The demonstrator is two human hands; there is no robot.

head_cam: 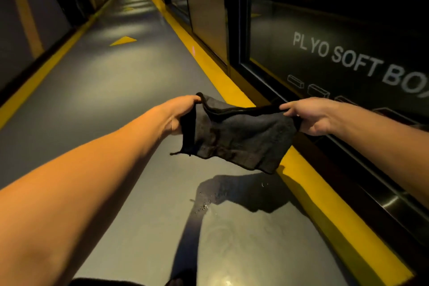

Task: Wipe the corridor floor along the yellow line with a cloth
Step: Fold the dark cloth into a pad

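Note:
A dark grey cloth [236,137] hangs spread in the air between my two hands, above the grey corridor floor [111,90]. My left hand [181,111] pinches its upper left corner. My right hand [311,116] pinches the upper right corner. The cloth's lower edge hangs free and its shadow falls on the floor below. A yellow line [308,195] runs along the floor's right edge, just under and to the right of the cloth. Small wet specks lie on the floor beneath the cloth's shadow.
A dark glass wall [336,37] with white lettering stands right of the yellow line. A second yellow line [41,72] borders the left wall. A yellow triangle [123,40] is painted on the floor further ahead. The corridor runs on into darkness.

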